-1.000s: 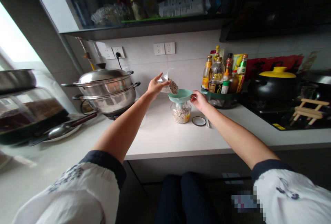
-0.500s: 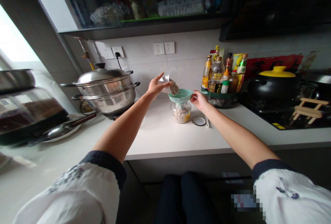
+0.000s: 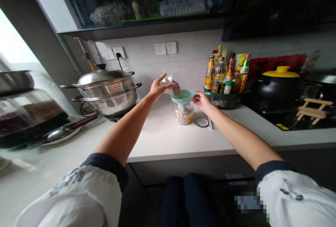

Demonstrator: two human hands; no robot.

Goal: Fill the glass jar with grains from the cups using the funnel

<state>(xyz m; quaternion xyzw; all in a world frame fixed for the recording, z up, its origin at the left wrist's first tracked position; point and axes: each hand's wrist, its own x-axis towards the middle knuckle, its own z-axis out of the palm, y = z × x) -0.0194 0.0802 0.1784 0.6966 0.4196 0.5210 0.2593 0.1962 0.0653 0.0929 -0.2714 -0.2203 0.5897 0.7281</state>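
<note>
A clear plastic container (image 3: 168, 82) of mixed flakes (image 3: 176, 89) is gripped in my left hand (image 3: 158, 89), tilted to the right over a mint-green funnel (image 3: 183, 97). The funnel sits in the mouth of a clear jar (image 3: 183, 114), which holds pale flakes and has a yellow label. At the funnel's right side, my right hand (image 3: 201, 101) has its fingers closed around the funnel's handle. A round lid with a dark rim (image 3: 201, 122) lies on the counter right of the jar, beside a thin, pale, narrow object (image 3: 210, 123).
A steel steamer (image 3: 107, 90) stands on the left, with a ladle (image 3: 60, 132) on a plate before it. Behind my right hand is a tray of sauce bottles (image 3: 223, 76). A black pot (image 3: 278, 85) and small wooden stool (image 3: 313, 111) occupy the stove. A cabinet (image 3: 147, 27) overhangs the counter.
The flakes in the tilted container have slid slightly toward the funnel. Both hands stay in nearly the same place; the view has shifted very slightly.
</note>
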